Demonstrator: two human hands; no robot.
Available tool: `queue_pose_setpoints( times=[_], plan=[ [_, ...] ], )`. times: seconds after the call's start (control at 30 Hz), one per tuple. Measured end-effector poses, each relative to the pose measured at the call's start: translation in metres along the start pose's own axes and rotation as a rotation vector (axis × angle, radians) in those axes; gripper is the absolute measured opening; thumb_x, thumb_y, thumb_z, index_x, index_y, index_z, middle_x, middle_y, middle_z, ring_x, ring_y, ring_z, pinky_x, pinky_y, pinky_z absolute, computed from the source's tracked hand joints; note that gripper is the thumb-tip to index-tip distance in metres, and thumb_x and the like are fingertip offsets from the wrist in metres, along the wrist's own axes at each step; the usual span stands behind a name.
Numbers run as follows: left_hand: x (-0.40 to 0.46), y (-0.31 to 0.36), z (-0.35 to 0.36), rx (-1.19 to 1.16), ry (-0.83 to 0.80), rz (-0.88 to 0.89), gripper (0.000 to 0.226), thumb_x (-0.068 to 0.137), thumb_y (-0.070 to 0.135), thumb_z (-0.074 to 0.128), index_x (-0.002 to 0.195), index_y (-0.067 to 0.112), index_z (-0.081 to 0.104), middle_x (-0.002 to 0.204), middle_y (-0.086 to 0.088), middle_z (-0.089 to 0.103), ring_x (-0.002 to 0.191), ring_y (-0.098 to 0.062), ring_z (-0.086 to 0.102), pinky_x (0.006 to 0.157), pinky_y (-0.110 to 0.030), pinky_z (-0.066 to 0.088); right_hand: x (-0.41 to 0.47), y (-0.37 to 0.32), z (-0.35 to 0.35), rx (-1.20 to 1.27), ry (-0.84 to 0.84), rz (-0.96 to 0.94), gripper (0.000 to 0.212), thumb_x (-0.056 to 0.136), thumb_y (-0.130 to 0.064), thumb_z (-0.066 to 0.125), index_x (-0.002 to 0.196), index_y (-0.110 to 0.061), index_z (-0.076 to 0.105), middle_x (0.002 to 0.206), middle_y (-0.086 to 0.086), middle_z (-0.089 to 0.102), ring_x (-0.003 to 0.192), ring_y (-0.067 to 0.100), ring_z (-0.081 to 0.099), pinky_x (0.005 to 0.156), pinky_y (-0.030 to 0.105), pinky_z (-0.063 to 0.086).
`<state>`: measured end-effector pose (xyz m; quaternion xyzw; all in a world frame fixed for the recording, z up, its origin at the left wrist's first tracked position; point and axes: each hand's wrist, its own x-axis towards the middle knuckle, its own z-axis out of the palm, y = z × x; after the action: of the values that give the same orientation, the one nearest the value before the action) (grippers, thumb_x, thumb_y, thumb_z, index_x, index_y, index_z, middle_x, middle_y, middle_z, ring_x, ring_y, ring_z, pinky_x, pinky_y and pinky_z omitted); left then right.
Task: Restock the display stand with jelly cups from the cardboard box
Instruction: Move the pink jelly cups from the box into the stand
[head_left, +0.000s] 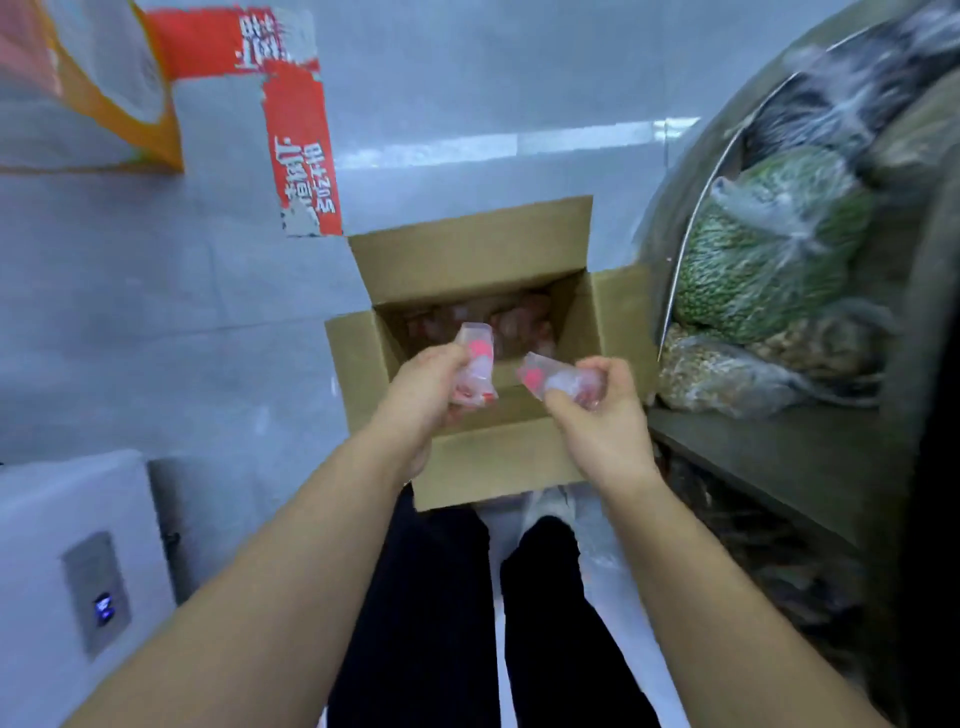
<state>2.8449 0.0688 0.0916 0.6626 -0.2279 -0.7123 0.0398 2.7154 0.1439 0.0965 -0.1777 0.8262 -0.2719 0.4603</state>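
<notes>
An open cardboard box (467, 260) stands on the grey floor in front of me, with several pinkish jelly cups (519, 325) dim inside it. My left hand (421, 395) is closed around clear jelly cups with pink-red print (475, 358), held just above the box's near side. My right hand (605, 415) grips more of the same clear pink-printed cups (550, 379) over the box's right flap. The two hands are a little apart. The display stand (779, 447) rises at the right.
The stand's shelf holds clear bags of green beans (769, 244) and pale grains (727, 374). Red floor tape (301, 140) lies beyond the box. An orange-edged package (104, 93) sits far left, a white appliance (78, 561) near left. My legs and shoes are below the box.
</notes>
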Motion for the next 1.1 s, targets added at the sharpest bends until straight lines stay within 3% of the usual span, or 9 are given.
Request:
queue_pose_setpoints(
  times=[0.1, 0.23, 0.3, 0.37, 0.6, 0.7, 0.83, 0.93, 1.1],
  plan=[
    [-0.105, 0.048, 0.008, -0.048, -0.062, 0.145, 0.01, 0.093, 0.023, 0.051, 0.097, 0.019, 0.059, 0.074, 0.005, 0.061, 0.056, -0.001, 0.061, 0.076, -0.03, 0.053, -0.09, -0.067, -0.058, -0.035, 0.002, -0.121, 0.04, 0.07, -0.019, 0.067, 0.102, -0.035, 0.049, 0.099, -0.001, 0.056, 0.084, 0.009, 0.054, 0.074, 0.021, 0.043],
    [-0.229, 0.109, 0.026, 0.341, -0.108, 0.546, 0.022, 0.073, 0.036, 0.066, 0.095, 0.038, 0.061, 0.097, 0.011, 0.065, 0.084, -0.007, 0.065, 0.076, -0.034, 0.055, -0.196, -0.144, -0.142, 0.007, 0.01, -0.27, 0.058, 0.072, -0.015, 0.068, 0.12, -0.041, 0.047, 0.092, -0.016, 0.052, 0.085, 0.007, 0.054, 0.081, 0.023, 0.045],
    [-0.281, 0.137, 0.041, 0.536, -0.072, 0.792, 0.031, 0.068, 0.038, 0.066, 0.096, 0.041, 0.056, 0.1, 0.014, 0.058, 0.088, 0.001, 0.06, 0.079, -0.022, 0.051, -0.239, -0.167, -0.182, 0.046, 0.101, -0.343, 0.058, 0.068, -0.021, 0.071, 0.115, -0.043, 0.044, 0.09, -0.024, 0.055, 0.081, 0.001, 0.056, 0.076, 0.016, 0.046],
    [-0.33, 0.157, 0.061, 0.709, -0.007, 1.032, 0.04, 0.067, 0.035, 0.071, 0.098, 0.039, 0.046, 0.095, 0.017, 0.052, 0.083, 0.011, 0.051, 0.069, -0.003, 0.039, -0.276, -0.179, -0.218, 0.081, 0.226, -0.392, 0.048, 0.065, -0.028, 0.069, 0.104, -0.04, 0.043, 0.091, -0.025, 0.056, 0.077, 0.001, 0.057, 0.068, 0.01, 0.043],
    [-0.454, 0.164, 0.162, 0.904, -0.314, 1.577, 0.037, 0.074, 0.034, 0.072, 0.107, 0.02, 0.061, 0.1, 0.009, 0.056, 0.094, -0.004, 0.05, 0.084, -0.002, 0.031, -0.365, -0.167, -0.325, 0.126, 0.622, -0.533, 0.051, 0.067, -0.037, 0.064, 0.116, -0.046, 0.051, 0.104, -0.029, 0.054, 0.098, -0.011, 0.051, 0.081, 0.0, 0.033],
    [-0.491, 0.147, 0.204, 0.989, -0.493, 1.692, 0.054, 0.073, 0.048, 0.069, 0.116, 0.015, 0.066, 0.101, 0.0, 0.052, 0.092, -0.007, 0.048, 0.086, -0.006, 0.032, -0.394, -0.146, -0.368, 0.193, 0.741, -0.543, 0.057, 0.066, -0.041, 0.066, 0.119, -0.05, 0.048, 0.113, -0.031, 0.055, 0.104, -0.007, 0.053, 0.085, 0.004, 0.037],
    [-0.521, 0.12, 0.262, 1.008, -0.656, 1.824, 0.066, 0.065, 0.034, 0.081, 0.122, 0.01, 0.059, 0.105, -0.002, 0.053, 0.098, -0.004, 0.048, 0.091, -0.004, 0.033, -0.428, -0.111, -0.42, 0.205, 0.847, -0.575, 0.064, 0.064, -0.038, 0.071, 0.121, -0.051, 0.044, 0.11, -0.029, 0.055, 0.101, -0.002, 0.055, 0.083, 0.006, 0.04],
    [-0.535, 0.099, 0.299, 0.976, -0.767, 1.822, 0.079, 0.058, 0.035, 0.084, 0.127, 0.02, 0.048, 0.114, 0.011, 0.055, 0.106, 0.0, 0.051, 0.095, -0.005, 0.034, -0.446, -0.086, -0.456, 0.176, 0.879, -0.567, 0.067, 0.064, -0.026, 0.074, 0.12, -0.051, 0.045, 0.113, -0.025, 0.055, 0.105, 0.003, 0.055, 0.088, 0.012, 0.042],
    [-0.543, 0.083, 0.34, 0.92, -0.795, 1.744, 0.076, 0.057, 0.047, 0.083, 0.122, 0.026, 0.05, 0.113, 0.012, 0.059, 0.105, 0.004, 0.055, 0.094, -0.01, 0.039, -0.454, -0.057, -0.502, 0.281, 0.896, -0.518, 0.052, 0.057, -0.048, 0.071, 0.106, -0.05, 0.054, 0.105, -0.02, 0.061, 0.101, 0.006, 0.059, 0.087, 0.025, 0.047]
  ],
)
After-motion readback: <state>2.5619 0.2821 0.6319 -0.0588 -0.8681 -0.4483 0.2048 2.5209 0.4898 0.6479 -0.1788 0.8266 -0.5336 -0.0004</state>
